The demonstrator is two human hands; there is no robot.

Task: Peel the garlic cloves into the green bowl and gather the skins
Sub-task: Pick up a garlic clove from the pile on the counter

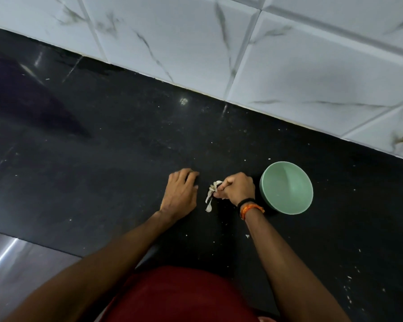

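The right hand (236, 188) pinches papery garlic skins (211, 192) just left of the green bowl (286, 187), while the left hand (180, 194) rests on the black counter (102, 170), fingers loosely bent, holding nothing.

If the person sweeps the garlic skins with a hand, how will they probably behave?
The garlic skins look thin and papery, curling loosely from the right hand, so they are probably floppy and very light. They may scatter or stick to fingers instead of sliding neatly; small flakes already dot the black counter. The flat left hand could likely gather them gently.
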